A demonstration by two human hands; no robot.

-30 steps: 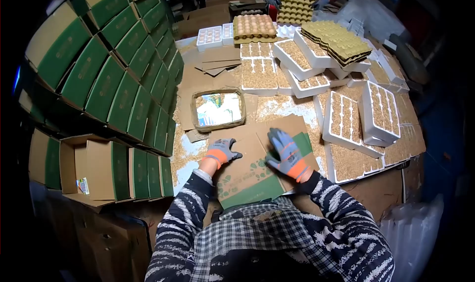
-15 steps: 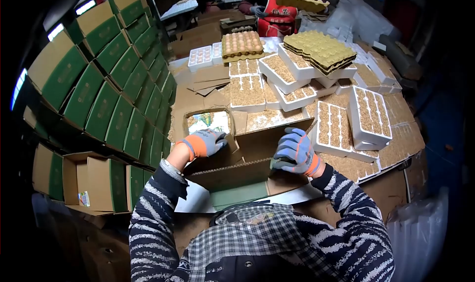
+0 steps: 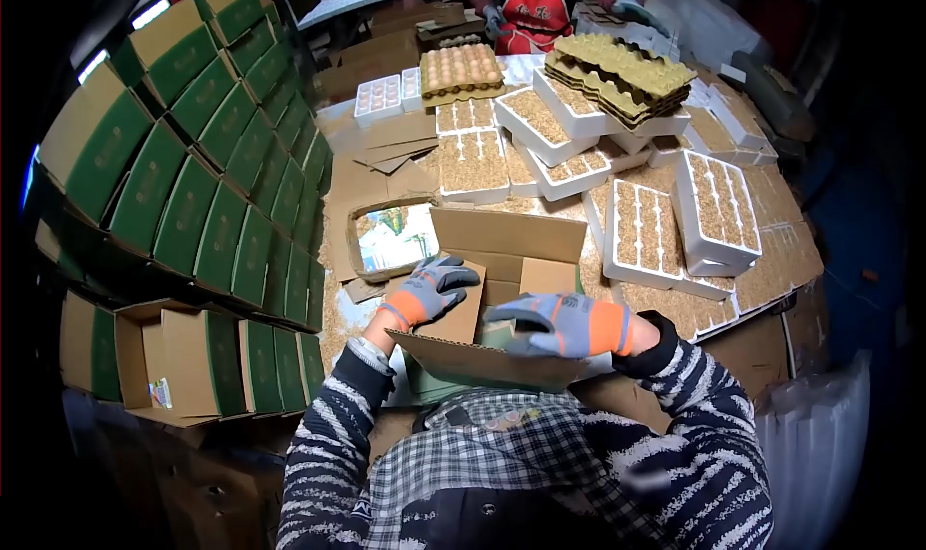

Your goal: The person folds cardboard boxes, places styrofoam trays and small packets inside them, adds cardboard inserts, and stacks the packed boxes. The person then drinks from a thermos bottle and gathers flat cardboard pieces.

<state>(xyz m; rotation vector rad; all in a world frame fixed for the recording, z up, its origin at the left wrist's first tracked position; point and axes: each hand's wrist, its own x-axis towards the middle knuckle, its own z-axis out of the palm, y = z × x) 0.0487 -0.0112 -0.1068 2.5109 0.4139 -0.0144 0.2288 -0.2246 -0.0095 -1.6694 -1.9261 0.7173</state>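
- The carton (image 3: 473, 359) stands open at the counter's (image 3: 359, 311) front edge; pressing hard on its front flap could tip it toward the apron (image 3: 502, 444).
- A swinging rear flap could knock the basket (image 3: 378, 273) just beside it.
- The left hand (image 3: 431, 290) lies over the left end flap, fingers loosely bent; the right hand (image 3: 564, 326) stretches over the front flap. Whether either grips, I can't tell.
- A second ago, the carton lay flat; now its walls stand apart.
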